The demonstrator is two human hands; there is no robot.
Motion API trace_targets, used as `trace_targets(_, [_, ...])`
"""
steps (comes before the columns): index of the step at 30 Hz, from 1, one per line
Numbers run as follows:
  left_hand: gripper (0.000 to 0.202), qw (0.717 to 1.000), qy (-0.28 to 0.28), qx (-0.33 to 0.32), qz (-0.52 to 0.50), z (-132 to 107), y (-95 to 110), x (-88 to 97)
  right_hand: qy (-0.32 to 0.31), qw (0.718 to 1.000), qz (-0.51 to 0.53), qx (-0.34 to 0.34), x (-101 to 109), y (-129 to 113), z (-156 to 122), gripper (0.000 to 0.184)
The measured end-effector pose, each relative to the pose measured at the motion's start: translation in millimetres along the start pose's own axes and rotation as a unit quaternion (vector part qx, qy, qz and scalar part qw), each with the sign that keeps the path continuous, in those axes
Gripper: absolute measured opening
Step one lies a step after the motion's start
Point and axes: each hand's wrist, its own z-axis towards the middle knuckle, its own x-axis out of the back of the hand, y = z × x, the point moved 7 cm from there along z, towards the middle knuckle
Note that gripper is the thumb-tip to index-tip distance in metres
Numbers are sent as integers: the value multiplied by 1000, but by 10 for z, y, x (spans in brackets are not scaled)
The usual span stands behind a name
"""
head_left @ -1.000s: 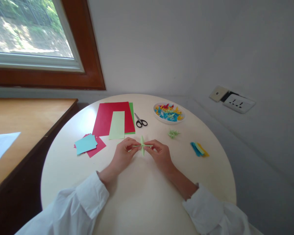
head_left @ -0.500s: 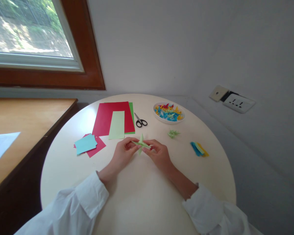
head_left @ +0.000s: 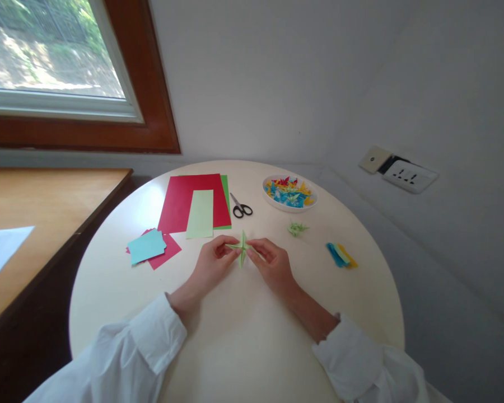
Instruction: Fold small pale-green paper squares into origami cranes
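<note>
A small pale green folded paper piece [head_left: 242, 248] with pointed flaps is held just above the round cream table [head_left: 243, 336]. My left hand [head_left: 212, 262] pinches its left side with curled fingers. My right hand [head_left: 271, 263] pinches its right side the same way. Both hands meet near the middle of the table. White sleeves cover both forearms.
Behind the hands lie red, green and pale green paper sheets [head_left: 195, 208], black scissors [head_left: 240, 207], and light blue squares [head_left: 147, 246]. A white dish [head_left: 290, 194] holds several coloured folded figures. A small green folded figure [head_left: 297, 228] and coloured paper strips [head_left: 341, 254] lie to the right. A wooden desk [head_left: 33, 207] stands left.
The folded piece has been turned and worked between the fingers; its long flap, level a second ago, now sits shorter and the hands are slightly closer together.
</note>
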Motion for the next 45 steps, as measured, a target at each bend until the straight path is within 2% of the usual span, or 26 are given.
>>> trace_targets(9, [18,1000,-19,-2,-21,-14,68,-37,2,1000,3,-5,-10,-30,-10,18])
trace_targets(12, [16,999,-36,-1,-19,-23,78,-54,11,999,25,-19,-3,-10,-7,21])
trace_targets(16, [15,999,-28,0,-24,-21,54,-34,13,997,62,-35,-15,17,1,26])
trace_targets(24, [22,989,-16,98,-113,-40,-68,-17,15,996,71,-58,-4,32,6,33])
trace_targets(32, [32,970,-13,149,-189,-64,-74,-37,-12,995,77,-62,-27,49,3,39])
trace_targets(40, [31,953,-40,145,-263,-51,-73,-64,-6,991,106,-82,-17,79,21,41])
trace_targets(45, [29,951,-57,139,-270,-53,-57,-79,0,987,128,-101,-7,100,36,42])
